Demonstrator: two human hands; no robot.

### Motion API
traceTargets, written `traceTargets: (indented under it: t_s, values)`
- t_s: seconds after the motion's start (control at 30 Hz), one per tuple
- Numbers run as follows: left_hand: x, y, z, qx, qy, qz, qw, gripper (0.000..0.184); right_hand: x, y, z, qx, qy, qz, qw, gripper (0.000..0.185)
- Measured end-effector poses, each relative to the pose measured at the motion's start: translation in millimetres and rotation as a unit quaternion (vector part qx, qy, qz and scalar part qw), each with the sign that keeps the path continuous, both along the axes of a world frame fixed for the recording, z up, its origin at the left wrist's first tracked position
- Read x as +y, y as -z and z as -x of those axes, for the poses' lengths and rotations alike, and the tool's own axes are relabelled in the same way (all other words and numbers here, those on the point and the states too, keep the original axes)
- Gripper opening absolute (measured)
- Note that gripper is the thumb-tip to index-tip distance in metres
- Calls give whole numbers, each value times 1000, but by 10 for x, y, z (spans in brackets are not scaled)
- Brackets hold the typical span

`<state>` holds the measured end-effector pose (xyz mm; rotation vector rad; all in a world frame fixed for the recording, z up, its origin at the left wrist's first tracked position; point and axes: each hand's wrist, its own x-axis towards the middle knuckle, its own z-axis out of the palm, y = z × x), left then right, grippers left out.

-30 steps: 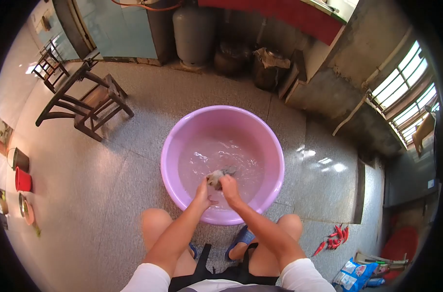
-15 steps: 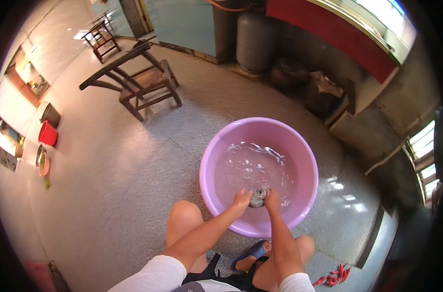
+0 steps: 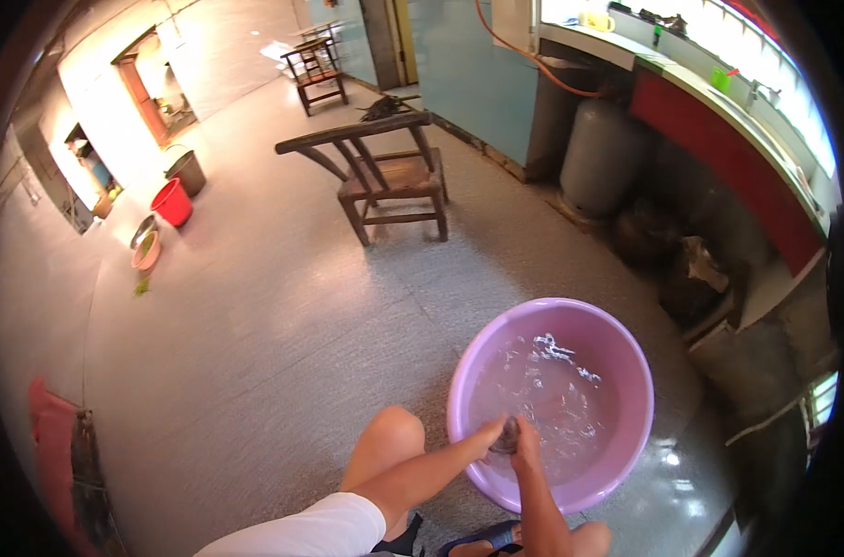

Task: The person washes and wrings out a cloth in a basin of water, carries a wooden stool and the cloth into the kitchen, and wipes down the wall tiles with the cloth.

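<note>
A large pink-purple basin [image 3: 623, 357] of cloudy water stands on the floor before my knees. Over its near side, my left hand [image 3: 491, 435] and my right hand [image 3: 528, 442] are closed around a small dark-grey wadded cloth [image 3: 506, 436] from opposite sides. The bundle looks wet and bunched up; most of it is covered by my fingers, so its exact kind cannot be made out. Ripples and bright reflections cover the water [image 3: 566, 408] beyond my hands.
A wooden chair [image 3: 399, 174] stands ahead of the basin, with another chair [image 3: 315, 76] farther back. A red bucket [image 3: 172, 202] and several containers stand at the left. A gas cylinder [image 3: 598, 158] sits under the red-fronted counter [image 3: 709, 162] at right.
My view has swung left and up, so the basin appears lower and farther right. My hands have come closer together, and the grey cloth is squeezed smaller between them.
</note>
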<state>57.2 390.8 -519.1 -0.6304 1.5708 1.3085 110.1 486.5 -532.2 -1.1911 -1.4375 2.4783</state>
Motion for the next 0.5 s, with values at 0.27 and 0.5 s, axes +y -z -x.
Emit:
traceTargets:
  t_s: [0.27,0.5]
  values:
    - [140,465,-2,-93,-217,-337,911,59,-365,-530,-122,1,-129,-450,884,29]
    - [290,229,-70,53,-94,-154,982,24,383,78,-136,-163,-70,-641,746,24]
